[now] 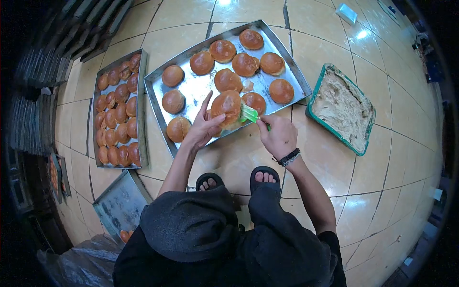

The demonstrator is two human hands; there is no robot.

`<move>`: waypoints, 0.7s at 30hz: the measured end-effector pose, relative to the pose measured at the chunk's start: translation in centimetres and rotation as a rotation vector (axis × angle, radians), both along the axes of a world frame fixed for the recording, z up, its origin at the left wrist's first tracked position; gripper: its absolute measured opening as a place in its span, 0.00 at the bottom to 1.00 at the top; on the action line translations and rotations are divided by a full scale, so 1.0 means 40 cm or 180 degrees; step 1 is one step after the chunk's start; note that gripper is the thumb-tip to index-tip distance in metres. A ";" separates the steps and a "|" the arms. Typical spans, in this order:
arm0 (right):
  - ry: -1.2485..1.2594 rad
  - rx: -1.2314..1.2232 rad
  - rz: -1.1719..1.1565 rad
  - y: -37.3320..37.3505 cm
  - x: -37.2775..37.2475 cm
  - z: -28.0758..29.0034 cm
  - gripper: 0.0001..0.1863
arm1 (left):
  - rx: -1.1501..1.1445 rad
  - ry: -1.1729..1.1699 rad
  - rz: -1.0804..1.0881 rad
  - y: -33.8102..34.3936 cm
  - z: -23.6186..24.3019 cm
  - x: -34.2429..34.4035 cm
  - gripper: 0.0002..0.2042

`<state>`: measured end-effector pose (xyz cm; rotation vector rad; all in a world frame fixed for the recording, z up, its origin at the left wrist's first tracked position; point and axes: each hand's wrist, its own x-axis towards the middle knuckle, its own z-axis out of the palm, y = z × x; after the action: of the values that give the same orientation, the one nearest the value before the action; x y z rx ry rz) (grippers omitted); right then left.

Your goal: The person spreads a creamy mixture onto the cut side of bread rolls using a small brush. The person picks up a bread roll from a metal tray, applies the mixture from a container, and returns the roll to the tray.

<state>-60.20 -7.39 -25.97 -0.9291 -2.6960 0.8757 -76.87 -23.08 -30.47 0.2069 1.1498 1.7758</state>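
Over the near edge of a large metal tray (pixel 195 98), my left hand (pixel 202 127) holds up a shiny brown bun (pixel 226 106), thumb on its near side and fingers at its left. A green spatula (pixel 248 114) is gripped in my right hand (pixel 278 136), its pale, smeared blade against the bun's right side. Several more round glazed buns (pixel 245 64) lie loosely spread in the tray. To the right stands a green tub (pixel 330 130) of whitish, creamy spread (pixel 342 105), its surface rough and scooped.
A narrower tray (pixel 143 110) packed with rows of buns lies at left. Below it is another metal tray (pixel 122 198) with a few buns at its near end. Stacked trays (pixel 79 26) line the far left. A light blue box (pixel 346 14) sits on the tiled floor (pixel 315 158) at far right.
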 end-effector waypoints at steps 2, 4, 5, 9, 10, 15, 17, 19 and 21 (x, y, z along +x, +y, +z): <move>0.0011 -0.0084 -0.0024 -0.005 -0.005 0.017 0.11 | 0.0114 -0.0027 -0.0017 0.006 -0.025 -0.007 0.41; -0.0069 -0.0084 0.0003 -0.010 -0.011 0.017 0.11 | 0.0022 0.0455 -0.0313 0.006 -0.044 -0.007 0.40; -0.0150 -0.0083 0.0041 -0.012 -0.013 0.017 0.11 | 0.0017 0.0457 -0.0317 0.005 -0.050 -0.006 0.40; -0.0152 -0.0164 0.0047 -0.007 -0.009 0.024 0.10 | 0.0450 -0.0486 -0.0262 0.016 -0.053 0.001 0.37; -0.0135 -0.0189 0.0043 -0.005 -0.009 0.027 0.10 | 0.0553 -0.1091 -0.0126 0.018 -0.051 0.002 0.36; -0.0240 -0.0281 0.0076 -0.002 -0.021 0.061 0.11 | 0.0452 -0.0989 -0.0012 0.001 -0.054 -0.004 0.35; -0.0172 -0.0229 0.0161 0.000 -0.022 0.065 0.10 | 0.0312 -0.0607 -0.0068 0.007 -0.049 0.003 0.34; -0.0194 -0.0210 0.0169 -0.006 -0.023 0.067 0.10 | 0.0104 -0.0255 -0.0133 0.013 -0.043 0.009 0.32; -0.0214 -0.0202 0.0183 -0.007 -0.024 0.063 0.10 | -0.0049 -0.0197 -0.0183 0.016 -0.039 0.007 0.32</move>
<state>-61.17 -7.68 -23.47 -0.9136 -2.7795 0.9633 -76.58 -22.43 -32.01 0.1731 1.1026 1.7108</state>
